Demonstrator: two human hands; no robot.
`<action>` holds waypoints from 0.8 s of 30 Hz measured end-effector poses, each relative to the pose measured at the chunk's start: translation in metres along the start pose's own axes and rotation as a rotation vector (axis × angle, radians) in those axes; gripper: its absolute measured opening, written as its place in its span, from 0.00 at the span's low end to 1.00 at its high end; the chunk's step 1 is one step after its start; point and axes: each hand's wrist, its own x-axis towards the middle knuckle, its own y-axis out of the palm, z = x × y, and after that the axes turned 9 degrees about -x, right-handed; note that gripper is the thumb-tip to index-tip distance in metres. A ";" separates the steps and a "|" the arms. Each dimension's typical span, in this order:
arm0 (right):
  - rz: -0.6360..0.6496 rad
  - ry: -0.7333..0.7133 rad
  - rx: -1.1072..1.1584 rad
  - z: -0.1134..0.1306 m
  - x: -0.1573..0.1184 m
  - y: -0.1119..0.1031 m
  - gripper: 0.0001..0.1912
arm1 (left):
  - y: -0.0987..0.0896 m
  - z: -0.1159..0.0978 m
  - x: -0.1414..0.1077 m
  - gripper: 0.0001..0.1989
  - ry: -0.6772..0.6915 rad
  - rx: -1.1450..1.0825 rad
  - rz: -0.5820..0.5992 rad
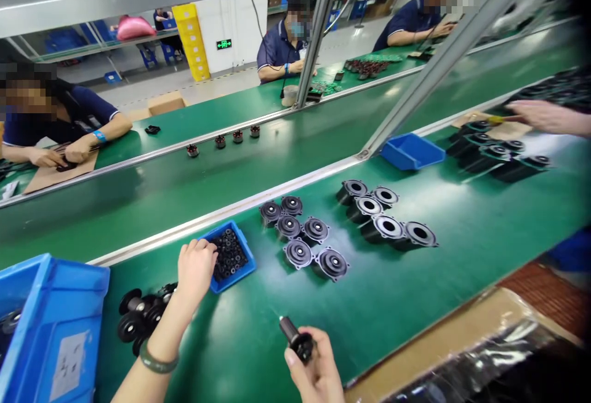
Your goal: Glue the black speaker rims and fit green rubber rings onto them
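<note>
My left hand [197,263], a green bangle on its wrist, reaches over the left edge of a small blue bin [249,254]. Its fingers are curled and pressed together among small black rings [231,252]; the fingertips are hidden. My right hand [318,366] grips a motor rotor [290,329] by its black disc end, the shaft tilted up to the left. Similar rotors [133,323] lie in a pile beside my left forearm. Beyond my right hand stand several round black motor housings [298,252] with dark stepped centres.
More housings with open centres [388,226] stand further right, near a blue tray [413,151]. A large blue bin [55,323] stands at left. Metal posts [429,52] rise from the bench. A co-worker's hand [549,117] reaches in at right; several people sit across the conveyor [221,169].
</note>
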 end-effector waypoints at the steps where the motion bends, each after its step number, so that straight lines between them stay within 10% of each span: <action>1: 0.030 0.006 0.070 0.006 0.002 -0.003 0.25 | -0.001 -0.003 -0.003 0.11 0.000 -0.032 -0.006; 11: 0.179 0.135 0.570 0.069 0.008 -0.024 0.27 | -0.017 -0.112 -0.051 0.09 0.214 -1.004 0.224; 24: 0.201 0.126 0.591 0.104 0.010 -0.067 0.28 | -0.034 -0.165 -0.027 0.10 0.467 -1.033 0.189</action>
